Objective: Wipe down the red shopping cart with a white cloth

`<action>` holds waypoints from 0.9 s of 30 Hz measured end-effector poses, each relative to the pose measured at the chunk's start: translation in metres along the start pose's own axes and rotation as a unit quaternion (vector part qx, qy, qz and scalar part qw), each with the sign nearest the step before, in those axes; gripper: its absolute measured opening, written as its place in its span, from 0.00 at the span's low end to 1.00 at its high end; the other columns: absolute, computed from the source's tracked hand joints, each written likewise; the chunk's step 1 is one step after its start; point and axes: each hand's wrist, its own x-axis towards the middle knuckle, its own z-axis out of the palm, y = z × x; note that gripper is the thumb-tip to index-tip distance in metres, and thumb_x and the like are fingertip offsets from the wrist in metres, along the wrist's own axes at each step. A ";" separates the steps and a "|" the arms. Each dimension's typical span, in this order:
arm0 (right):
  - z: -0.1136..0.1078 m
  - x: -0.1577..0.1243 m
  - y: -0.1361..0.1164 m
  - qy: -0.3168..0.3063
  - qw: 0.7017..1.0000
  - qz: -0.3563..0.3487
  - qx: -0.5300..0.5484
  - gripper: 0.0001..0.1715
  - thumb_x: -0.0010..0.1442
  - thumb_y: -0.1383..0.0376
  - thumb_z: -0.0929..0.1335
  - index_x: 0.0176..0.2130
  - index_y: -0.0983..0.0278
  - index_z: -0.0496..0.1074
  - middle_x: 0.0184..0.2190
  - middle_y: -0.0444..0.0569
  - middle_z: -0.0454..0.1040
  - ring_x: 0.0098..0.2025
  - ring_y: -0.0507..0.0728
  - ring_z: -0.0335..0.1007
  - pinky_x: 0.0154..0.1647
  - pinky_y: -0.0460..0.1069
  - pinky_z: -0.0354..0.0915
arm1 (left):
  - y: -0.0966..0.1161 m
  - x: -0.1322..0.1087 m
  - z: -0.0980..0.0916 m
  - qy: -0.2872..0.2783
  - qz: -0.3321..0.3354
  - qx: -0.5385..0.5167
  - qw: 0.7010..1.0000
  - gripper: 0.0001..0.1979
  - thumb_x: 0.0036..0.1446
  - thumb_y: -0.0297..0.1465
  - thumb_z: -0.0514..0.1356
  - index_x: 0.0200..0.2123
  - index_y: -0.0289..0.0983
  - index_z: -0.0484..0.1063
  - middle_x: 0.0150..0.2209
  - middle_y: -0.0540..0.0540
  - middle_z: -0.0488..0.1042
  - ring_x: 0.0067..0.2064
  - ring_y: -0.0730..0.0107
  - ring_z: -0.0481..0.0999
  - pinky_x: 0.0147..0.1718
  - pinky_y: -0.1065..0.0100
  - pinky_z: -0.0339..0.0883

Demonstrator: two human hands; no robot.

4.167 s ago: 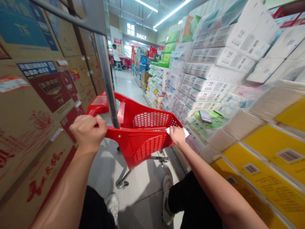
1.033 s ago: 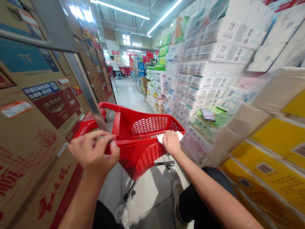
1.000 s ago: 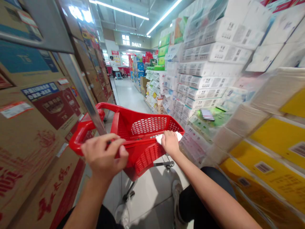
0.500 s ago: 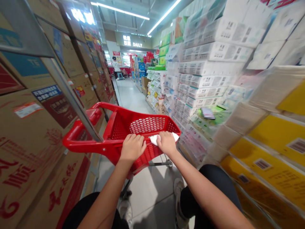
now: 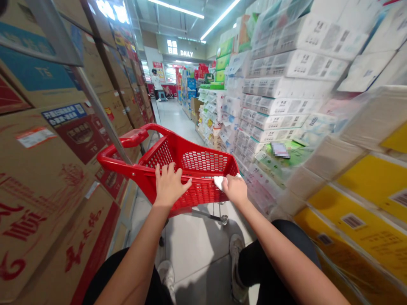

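A red plastic shopping cart [image 5: 197, 163] stands in the aisle right in front of me. My left hand [image 5: 168, 186] is hooked over the near rim of its basket, fingers curled inside. My right hand [image 5: 234, 189] is closed on a white cloth [image 5: 218, 182] and presses it onto the same rim near the right corner. The cart's handle [image 5: 127, 142] sticks out to the left, close to a grey metal shelf post [image 5: 98, 114]. My legs and shoes show below the cart.
Stacked cardboard boxes [image 5: 41, 169] fill the shelving on the left. Wrapped tissue packs [image 5: 286, 97] and yellow cartons [image 5: 365, 212] are piled high on the right. The narrow tiled aisle [image 5: 171, 116] runs ahead; a person [image 5: 157, 81] stands far down it.
My left hand left the cart's handle and took hold of the basket's near rim. The cart swung so its handle points left. My right hand stayed on the rim with the cloth.
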 end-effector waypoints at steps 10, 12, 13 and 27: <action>-0.028 -0.033 -0.074 -0.101 0.982 -0.142 0.068 0.24 0.72 0.54 0.54 0.48 0.65 0.69 0.37 0.54 0.79 0.36 0.58 0.74 0.40 0.50 0.58 | 0.029 -0.023 0.029 -0.046 -0.129 -0.091 0.986 0.11 0.60 0.38 0.56 0.35 0.41 0.76 0.56 0.40 0.70 0.69 0.38 0.47 0.65 0.33 0.40; -0.032 -0.039 -0.079 -0.120 0.967 -0.211 0.082 0.24 0.71 0.53 0.55 0.49 0.66 0.68 0.37 0.55 0.78 0.37 0.59 0.74 0.41 0.51 0.59 | 0.015 -0.020 0.029 -0.041 -0.177 -0.108 0.978 0.09 0.58 0.37 0.58 0.38 0.41 0.75 0.62 0.40 0.63 0.71 0.40 0.44 0.66 0.36 0.43; -0.034 -0.041 -0.081 -0.127 0.959 -0.240 0.086 0.24 0.71 0.52 0.56 0.48 0.66 0.69 0.37 0.55 0.78 0.38 0.60 0.73 0.42 0.51 0.59 | 0.006 -0.019 0.028 -0.035 -0.200 -0.116 0.972 0.14 0.55 0.35 0.59 0.45 0.41 0.74 0.67 0.40 0.56 0.72 0.41 0.42 0.66 0.38 0.43; -0.019 0.007 -0.033 -0.143 0.892 -0.417 0.101 0.32 0.68 0.41 0.59 0.42 0.63 0.74 0.37 0.50 0.76 0.40 0.56 0.69 0.44 0.49 0.54 | -0.070 -0.021 0.039 -0.069 -0.288 -0.362 0.884 0.37 0.49 0.29 0.63 0.64 0.43 0.58 0.72 0.36 0.38 0.73 0.40 0.23 0.68 0.37 0.38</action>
